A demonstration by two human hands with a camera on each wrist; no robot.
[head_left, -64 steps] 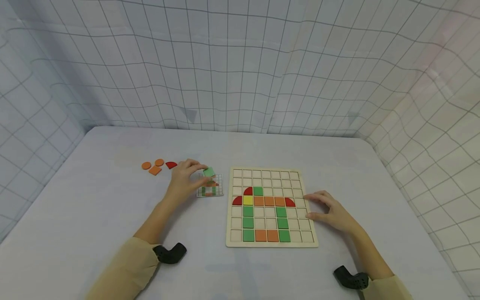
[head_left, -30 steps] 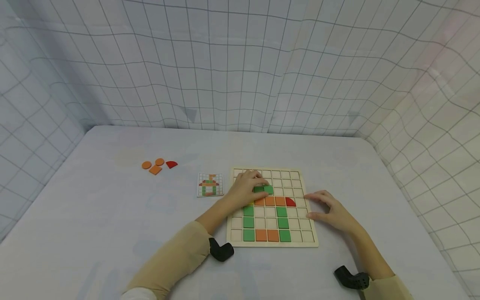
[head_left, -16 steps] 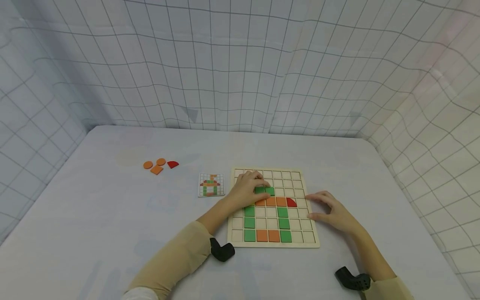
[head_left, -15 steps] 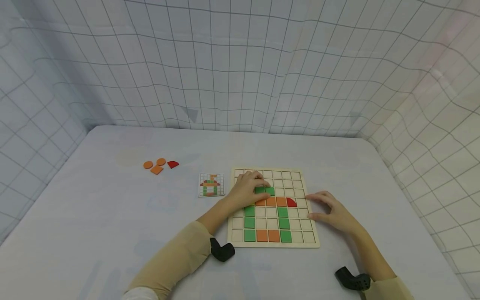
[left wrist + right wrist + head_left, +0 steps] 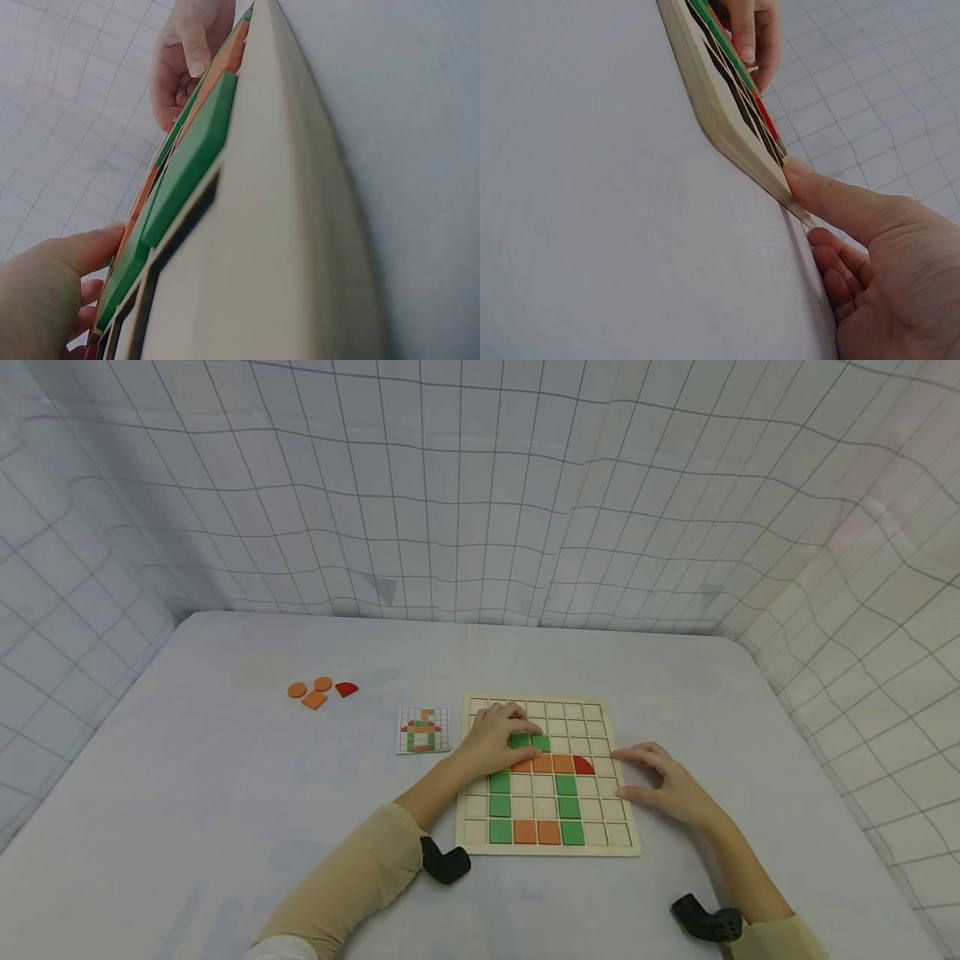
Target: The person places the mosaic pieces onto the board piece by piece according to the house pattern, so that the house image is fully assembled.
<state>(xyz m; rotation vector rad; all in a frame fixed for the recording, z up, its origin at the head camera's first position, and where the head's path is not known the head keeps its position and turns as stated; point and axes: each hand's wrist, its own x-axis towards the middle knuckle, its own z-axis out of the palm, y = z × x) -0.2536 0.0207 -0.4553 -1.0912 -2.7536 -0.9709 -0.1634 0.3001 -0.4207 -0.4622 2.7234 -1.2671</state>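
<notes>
In the head view my left hand [image 5: 491, 735] reaches over the upper part of a wooden grid board [image 5: 547, 851]. Its thumb and forefinger pinch a green square tile [image 5: 541, 743], which lies beside another green tile [image 5: 520, 740] in the same row. That hand covers the yellow tile and the red quarter-circles at the left. My right hand [image 5: 667, 781] touches the board's right edge with spread thumb and fingers; the right wrist view has its thumb [image 5: 802, 169] at the rim. Orange tiles [image 5: 542, 763], more green ones and a red quarter-circle [image 5: 583, 765] fill other cells.
A small printed pattern card [image 5: 423, 731] lies left of the board. Farther left are loose pieces: two orange discs [image 5: 297, 690], an orange square [image 5: 315, 700] and a red quarter-circle [image 5: 347, 689]. White gridded cloth [image 5: 480, 527] hangs behind the white-covered table.
My left hand has carried the green tile rightward from above the card to the board, beside the other green tile, and then stayed nearly still. My right hand has kept its place.
</notes>
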